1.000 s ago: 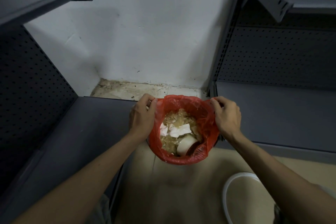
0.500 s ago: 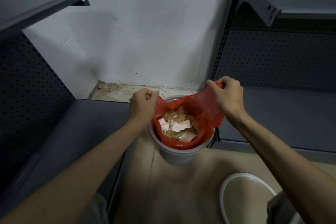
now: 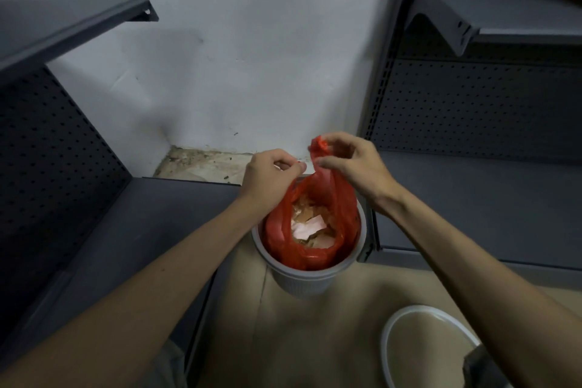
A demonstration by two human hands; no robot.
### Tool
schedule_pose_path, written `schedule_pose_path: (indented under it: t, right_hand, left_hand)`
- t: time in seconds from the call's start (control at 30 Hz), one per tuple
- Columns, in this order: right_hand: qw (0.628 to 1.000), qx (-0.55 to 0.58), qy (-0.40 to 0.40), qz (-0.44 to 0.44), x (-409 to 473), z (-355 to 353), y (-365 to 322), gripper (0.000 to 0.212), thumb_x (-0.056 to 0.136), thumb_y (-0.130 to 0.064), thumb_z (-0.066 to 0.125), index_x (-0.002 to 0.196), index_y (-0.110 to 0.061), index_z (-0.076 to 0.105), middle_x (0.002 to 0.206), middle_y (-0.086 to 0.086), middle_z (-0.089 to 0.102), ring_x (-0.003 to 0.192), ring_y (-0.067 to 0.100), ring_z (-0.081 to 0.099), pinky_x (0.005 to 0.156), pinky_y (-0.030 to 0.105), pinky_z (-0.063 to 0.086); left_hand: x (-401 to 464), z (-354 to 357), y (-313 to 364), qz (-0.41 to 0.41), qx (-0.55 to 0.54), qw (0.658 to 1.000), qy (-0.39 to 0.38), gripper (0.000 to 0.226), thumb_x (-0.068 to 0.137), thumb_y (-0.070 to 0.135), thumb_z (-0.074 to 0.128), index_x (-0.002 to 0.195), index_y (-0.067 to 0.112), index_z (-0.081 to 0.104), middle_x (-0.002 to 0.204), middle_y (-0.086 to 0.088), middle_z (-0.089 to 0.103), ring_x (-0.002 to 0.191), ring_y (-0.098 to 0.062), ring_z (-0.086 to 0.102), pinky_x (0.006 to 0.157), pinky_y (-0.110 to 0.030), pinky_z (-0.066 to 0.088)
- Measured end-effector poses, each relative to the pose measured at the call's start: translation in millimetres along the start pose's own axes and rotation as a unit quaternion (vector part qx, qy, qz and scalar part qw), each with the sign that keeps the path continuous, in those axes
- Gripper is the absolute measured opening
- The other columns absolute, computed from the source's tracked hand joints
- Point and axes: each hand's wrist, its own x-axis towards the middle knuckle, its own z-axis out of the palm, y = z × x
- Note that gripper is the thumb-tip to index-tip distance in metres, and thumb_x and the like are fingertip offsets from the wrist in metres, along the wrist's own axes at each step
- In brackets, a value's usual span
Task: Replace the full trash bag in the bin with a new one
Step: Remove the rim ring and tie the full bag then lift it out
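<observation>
a single wide-angle head view looks forward and steeply down from the person's own height, close over both forearms. it faces a corner where a pale plastered wall point(image 3: 252, 57) meets the floor, and centres on a round grey ribbed plastic bin point(image 3: 310, 282) standing between dark grey perforated metal shelving point(image 3: 472, 110) at either edge.

A red plastic trash bag point(image 3: 341, 198) sits in a small round grey bin point(image 3: 310, 279) at the centre of the frame, low against the white wall. The bag's rim is off the bin's lip and gathered upward to a bunched tip near the upper middle of the frame. Its mouth gapes open, showing crumpled brownish scraps and a white sheet, perhaps paper. The ribbed bin stands upright on the tan floor.
</observation>
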Motion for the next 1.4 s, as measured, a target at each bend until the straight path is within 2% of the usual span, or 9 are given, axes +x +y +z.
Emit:
schedule_pose_path:
  t: [0.13, 0.3, 0.47, 0.6, 0.73, 0.93, 1.07, 1.17, 1.4]
  right_hand:
    - [0.995, -0.072, -0.057, 0.048, -2.6, 15.9, 12.2, 0.047, 0.075, -0.005, 0.077, 0.119, -0.016, 0.065, 0.108, 0.011, 0.071, 0.099, 0.026, 0.069, 0.084, 0.031, 0.057]
    - [0.992, -0.045, -0.076, 0.095, -6.3, 41.0, 26.8, 0.02, 0.088, -0.014, 0.068, 0.105, -0.002, 0.069, 0.086, 0.03, 0.066, 0.071, 0.044, 0.066, 0.069, 0.057, 0.055]
    - [0.993, -0.026, -0.031, 0.107, -5.5, 43.0, 36.5, 0.039, 0.095, -0.022, 0.059, 0.089, 0.017, 0.063, 0.072, 0.029, 0.058, 0.058, 0.034, 0.057, 0.046, 0.034, 0.05]
    - [0.996, -0.003, -0.035, 0.084, -7.6, 38.6, 37.8, 0.023, 0.096, -0.014, 0.057, 0.101, 0.003, 0.071, 0.091, 0.036, 0.069, 0.07, 0.045, 0.066, 0.064, 0.049, 0.056]
    - [0.998, 0.002, -0.04, 0.053, -10.0, 36.9, 40.9, 0.022, 0.095, -0.01, 0.057, 0.083, -0.015, 0.075, 0.08, 0.01, 0.076, 0.074, 0.02, 0.073, 0.071, 0.032, 0.06]
    - [0.978, -0.142, -0.153, 0.017, -23.8, 17.6, 56.3, 0.021, 0.093, -0.024, 0.061, 0.093, -0.011, 0.077, 0.095, 0.0, 0.068, 0.085, -0.002, 0.06, 0.078, 0.01, 0.047]
    - [0.875, -0.45, -0.162, -0.077, -33.0, 9.8, 72.3, 0.021, 0.092, -0.038, 0.057, 0.104, -0.033, 0.073, 0.102, -0.002, 0.053, 0.101, 0.016, 0.048, 0.086, 0.031, 0.036]
    - [0.833, -0.521, -0.105, -0.152, -37.1, 14.9, 78.3, 0.024, 0.092, -0.038, 0.054, 0.107, -0.033, 0.071, 0.102, 0.002, 0.054, 0.099, 0.022, 0.047, 0.077, 0.03, 0.024]
    - [0.865, -0.478, -0.052, -0.143, -40.2, 27.0, 90.2, 0.02, 0.094, -0.034, 0.056, 0.103, -0.026, 0.072, 0.098, 0.001, 0.052, 0.094, 0.021, 0.048, 0.077, 0.028, 0.025]
  left_hand:
    - [2.1, -0.8, 1.5, 0.019, 0.013, 1.0, 0.011, 0.007, 0.081, 0.02, 0.076, 0.076, 0.015, 0.076, 0.076, 0.003, 0.072, 0.074, -0.012, 0.067, 0.068, -0.026, 0.053]
    - [1.2, 3.7, -3.5, 0.063, 0.023, 0.998, -0.011, 0.006, 0.082, 0.02, 0.075, 0.077, 0.024, 0.076, 0.083, 0.007, 0.064, 0.07, -0.003, 0.057, 0.061, -0.006, 0.042]
    - [0.5, 2.7, -24.7, 0.056, -0.015, 0.998, -0.031, 0.017, 0.08, 0.016, 0.075, 0.088, 0.03, 0.07, 0.095, 0.006, 0.066, 0.062, -0.004, 0.054, 0.065, -0.02, 0.05]
    - [-5.2, 8.1, -46.7, -0.047, -0.087, 0.982, -0.164, 0.068, 0.071, -0.002, 0.077, 0.13, 0.019, 0.052, 0.118, -0.002, 0.066, 0.09, -0.012, 0.068, 0.077, -0.035, 0.059]
    - [-11.4, 18.2, -61.2, -0.028, -0.044, 0.975, -0.217, 0.047, 0.075, 0.01, 0.078, 0.12, 0.019, 0.065, 0.106, -0.001, 0.073, 0.101, -0.02, 0.069, 0.092, -0.04, 0.054]
    - [-7.8, 11.4, -68.0, -0.04, 0.028, 0.977, -0.209, 0.013, 0.091, 0.012, 0.065, 0.084, 0.017, 0.075, 0.08, 0.003, 0.072, 0.08, -0.017, 0.068, 0.074, -0.03, 0.053]
    - [-11.7, 8.9, -65.3, -0.05, 0.048, 0.97, -0.232, 0.009, 0.086, 0.011, 0.07, 0.089, 0.009, 0.078, 0.08, -0.006, 0.076, 0.08, -0.02, 0.072, 0.082, -0.034, 0.056]
    - [-18.2, 12.3, -63.3, -0.101, 0.011, 0.968, -0.232, 0.008, 0.087, 0.016, 0.07, 0.087, 0.013, 0.077, 0.07, -0.002, 0.075, 0.055, -0.015, 0.064, 0.058, -0.029, 0.054]
    - [-22.9, 8.2, -69.5, -0.178, -0.063, 0.957, -0.218, 0.02, 0.097, 0.01, 0.055, 0.115, 0.013, 0.066, 0.047, -0.008, 0.055, 0.032, -0.014, 0.043, 0.03, -0.02, 0.031]
